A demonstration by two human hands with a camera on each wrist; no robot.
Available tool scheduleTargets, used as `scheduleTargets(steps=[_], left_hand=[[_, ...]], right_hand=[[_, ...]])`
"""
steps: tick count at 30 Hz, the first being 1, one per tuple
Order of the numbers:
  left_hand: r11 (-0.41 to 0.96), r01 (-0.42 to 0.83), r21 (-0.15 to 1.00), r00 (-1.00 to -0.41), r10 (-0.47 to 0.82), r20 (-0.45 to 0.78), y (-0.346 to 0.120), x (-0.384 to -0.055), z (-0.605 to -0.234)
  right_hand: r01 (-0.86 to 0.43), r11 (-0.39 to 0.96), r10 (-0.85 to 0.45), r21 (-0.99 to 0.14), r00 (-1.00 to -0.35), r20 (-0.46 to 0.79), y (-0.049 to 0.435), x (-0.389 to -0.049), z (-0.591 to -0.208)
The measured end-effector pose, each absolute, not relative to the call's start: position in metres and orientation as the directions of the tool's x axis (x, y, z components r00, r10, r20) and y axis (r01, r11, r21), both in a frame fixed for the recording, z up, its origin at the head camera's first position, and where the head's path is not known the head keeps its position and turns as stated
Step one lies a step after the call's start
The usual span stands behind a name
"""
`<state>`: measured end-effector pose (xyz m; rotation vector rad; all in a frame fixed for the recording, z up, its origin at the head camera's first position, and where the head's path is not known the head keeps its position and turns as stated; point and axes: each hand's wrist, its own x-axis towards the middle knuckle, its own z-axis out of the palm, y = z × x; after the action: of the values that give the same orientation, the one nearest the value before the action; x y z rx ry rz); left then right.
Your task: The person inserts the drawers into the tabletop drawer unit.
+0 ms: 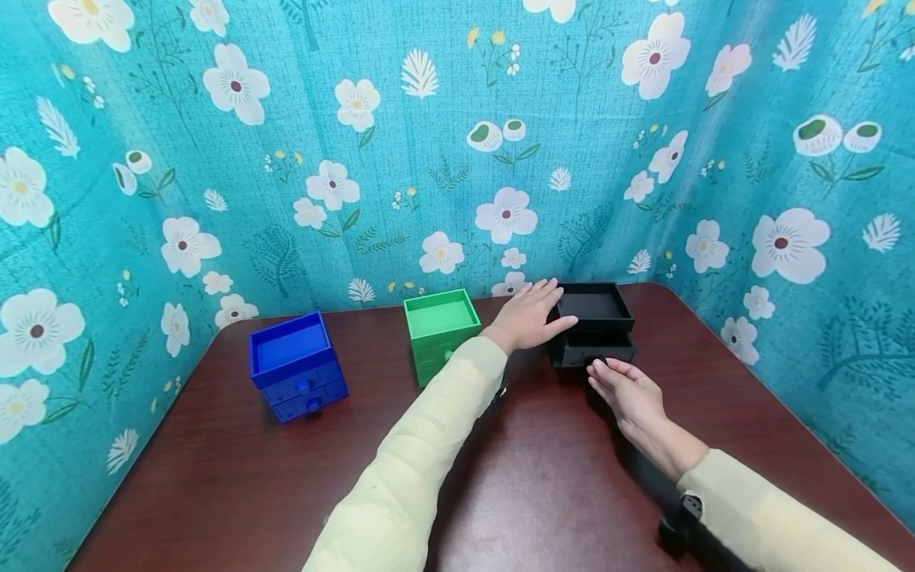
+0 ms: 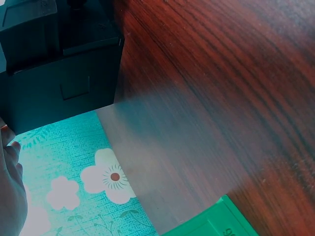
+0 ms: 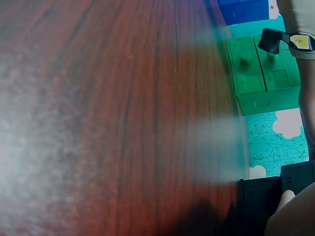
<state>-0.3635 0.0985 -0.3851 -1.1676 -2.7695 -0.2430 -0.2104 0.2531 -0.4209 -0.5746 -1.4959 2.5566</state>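
Note:
A small black drawer box (image 1: 595,303) with a tray top stands at the back right of the table, one black drawer (image 1: 599,349) pulled part way out of its front. My right hand (image 1: 632,399) pinches the front of that drawer with thumb and fingertips, which hide its knob. Fingers extended, my left hand (image 1: 530,314) rests against the left side of the box near its back corner. In the left wrist view the black box (image 2: 64,91) shows its side, with my left hand (image 2: 11,187) at its rear edge.
Left of the black box stands a green drawer box (image 1: 443,318), partly behind my left sleeve (image 1: 422,445). Farther left is a blue drawer box (image 1: 296,365) with two knobs. A flowered teal curtain (image 1: 400,183) hangs along the back edge of the brown table (image 1: 557,469).

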Motion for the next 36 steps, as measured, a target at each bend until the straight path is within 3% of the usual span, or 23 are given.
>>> scheduleTargets(steps=[36], left_hand=[[0.7, 0.707, 0.097, -0.704, 0.685, 0.187, 0.099, -0.361, -0.385]], right_hand=[[0.101, -0.471, 0.335, -0.876, -0.898, -0.284, 0.253, -0.242, -0.417]])
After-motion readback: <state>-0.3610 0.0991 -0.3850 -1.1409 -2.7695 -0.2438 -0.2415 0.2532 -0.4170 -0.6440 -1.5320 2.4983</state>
